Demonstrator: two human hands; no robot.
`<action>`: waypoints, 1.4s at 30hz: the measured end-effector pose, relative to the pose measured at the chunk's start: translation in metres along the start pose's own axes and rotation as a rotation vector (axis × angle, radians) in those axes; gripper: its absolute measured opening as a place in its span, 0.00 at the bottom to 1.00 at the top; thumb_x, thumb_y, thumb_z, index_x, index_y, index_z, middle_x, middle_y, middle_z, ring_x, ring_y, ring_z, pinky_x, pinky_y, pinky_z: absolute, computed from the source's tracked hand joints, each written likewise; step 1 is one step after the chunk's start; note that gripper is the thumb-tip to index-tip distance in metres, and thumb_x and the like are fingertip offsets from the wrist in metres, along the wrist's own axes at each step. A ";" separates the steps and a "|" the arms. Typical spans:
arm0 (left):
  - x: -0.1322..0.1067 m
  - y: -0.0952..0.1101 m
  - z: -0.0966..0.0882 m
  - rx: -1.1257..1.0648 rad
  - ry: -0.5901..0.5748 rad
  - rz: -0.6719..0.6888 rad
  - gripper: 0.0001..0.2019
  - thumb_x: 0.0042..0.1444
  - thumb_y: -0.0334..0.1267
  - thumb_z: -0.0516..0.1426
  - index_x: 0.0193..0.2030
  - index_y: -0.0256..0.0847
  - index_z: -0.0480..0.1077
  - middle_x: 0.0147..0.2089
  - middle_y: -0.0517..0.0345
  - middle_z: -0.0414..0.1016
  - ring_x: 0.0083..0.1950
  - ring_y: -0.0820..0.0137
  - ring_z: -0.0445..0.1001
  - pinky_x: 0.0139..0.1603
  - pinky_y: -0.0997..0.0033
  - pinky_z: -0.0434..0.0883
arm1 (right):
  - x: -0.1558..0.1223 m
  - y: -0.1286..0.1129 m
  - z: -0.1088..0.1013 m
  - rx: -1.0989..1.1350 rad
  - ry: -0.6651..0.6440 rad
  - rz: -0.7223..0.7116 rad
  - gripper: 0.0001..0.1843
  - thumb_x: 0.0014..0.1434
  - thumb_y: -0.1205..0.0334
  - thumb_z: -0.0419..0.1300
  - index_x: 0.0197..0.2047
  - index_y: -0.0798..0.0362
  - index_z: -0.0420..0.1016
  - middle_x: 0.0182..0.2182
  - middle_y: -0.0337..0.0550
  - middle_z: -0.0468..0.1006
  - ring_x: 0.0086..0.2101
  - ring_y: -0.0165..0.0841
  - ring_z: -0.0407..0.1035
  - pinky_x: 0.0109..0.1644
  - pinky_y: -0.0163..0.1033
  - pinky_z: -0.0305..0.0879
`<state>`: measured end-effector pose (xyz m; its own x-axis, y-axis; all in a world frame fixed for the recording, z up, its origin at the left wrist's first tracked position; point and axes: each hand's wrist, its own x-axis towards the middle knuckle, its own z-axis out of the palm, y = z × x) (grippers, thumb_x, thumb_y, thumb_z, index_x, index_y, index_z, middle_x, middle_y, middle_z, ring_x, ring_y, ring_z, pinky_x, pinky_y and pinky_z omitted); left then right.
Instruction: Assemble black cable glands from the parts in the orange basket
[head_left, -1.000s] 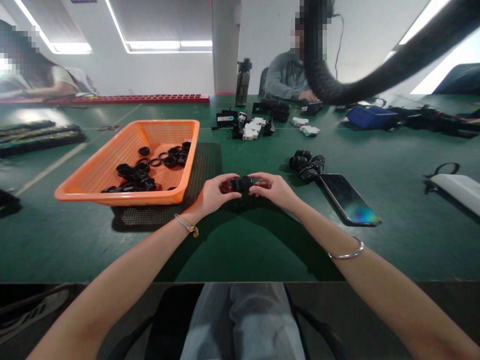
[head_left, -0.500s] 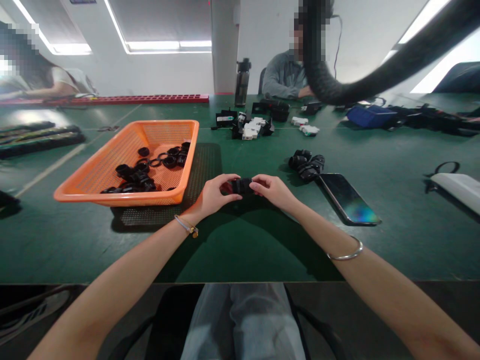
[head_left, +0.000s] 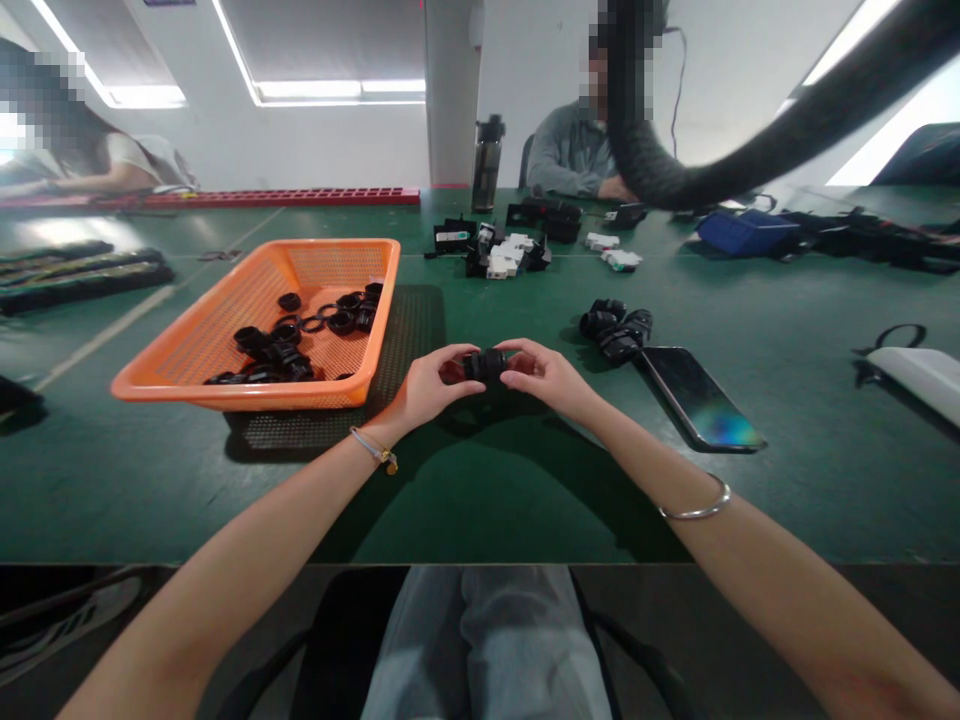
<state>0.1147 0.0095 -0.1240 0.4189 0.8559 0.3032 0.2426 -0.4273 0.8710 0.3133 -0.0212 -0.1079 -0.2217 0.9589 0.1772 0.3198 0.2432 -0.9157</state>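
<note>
Between my two hands, just above the green table, is a short black ridged plastic fitting [head_left: 486, 365], lying sideways. My left hand [head_left: 441, 380] grips its left end between thumb and fingers. At its right end, the thumb and fingertips of my right hand [head_left: 538, 368] are closed around the fitting. To the left of my hands stands an orange basket [head_left: 180, 388]. Inside it lie several black fittings [head_left: 274, 350] and black rings [head_left: 311, 324]. More black fittings [head_left: 619, 330] form a small pile to the right of my hands.
A phone [head_left: 701, 398] lies beside the right pile. Farther back are white connector pieces [head_left: 510, 256], a dark bottle [head_left: 487, 165] and a blue item [head_left: 748, 233]. A white device [head_left: 919, 375] is at the right. A thick black tube [head_left: 720, 185] hangs overhead. Two people sit across the table.
My right fingers have opened slightly and shifted around the fitting's right end, so more of its ridged side shows. My left hand keeps its grip almost unchanged.
</note>
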 end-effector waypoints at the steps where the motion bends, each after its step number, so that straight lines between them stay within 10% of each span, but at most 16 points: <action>1: 0.000 0.000 0.000 -0.004 0.002 -0.005 0.24 0.43 0.37 0.66 0.49 0.37 0.71 0.37 0.54 0.77 0.35 0.70 0.75 0.40 0.68 0.73 | 0.000 0.000 -0.001 -0.002 -0.003 -0.003 0.23 0.45 0.55 0.64 0.45 0.53 0.70 0.26 0.36 0.73 0.27 0.31 0.69 0.35 0.38 0.65; 28: -0.001 0.002 0.000 0.009 -0.021 0.016 0.25 0.42 0.36 0.66 0.49 0.35 0.70 0.41 0.52 0.76 0.37 0.69 0.74 0.40 0.67 0.73 | -0.001 -0.004 0.004 -0.073 -0.014 0.028 0.15 0.52 0.49 0.56 0.30 0.54 0.71 0.22 0.41 0.76 0.23 0.29 0.69 0.26 0.34 0.63; 42: 0.001 0.003 0.000 -0.050 0.004 -0.012 0.23 0.42 0.37 0.66 0.47 0.37 0.71 0.38 0.55 0.77 0.36 0.70 0.74 0.40 0.69 0.72 | -0.002 -0.001 -0.006 -0.120 0.045 -0.176 0.24 0.44 0.57 0.66 0.47 0.50 0.72 0.40 0.44 0.77 0.38 0.36 0.72 0.37 0.40 0.68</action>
<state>0.1156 0.0086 -0.1211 0.4125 0.8620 0.2946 0.2031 -0.4023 0.8927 0.3194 -0.0220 -0.1052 -0.2435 0.9050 0.3489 0.3876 0.4206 -0.8203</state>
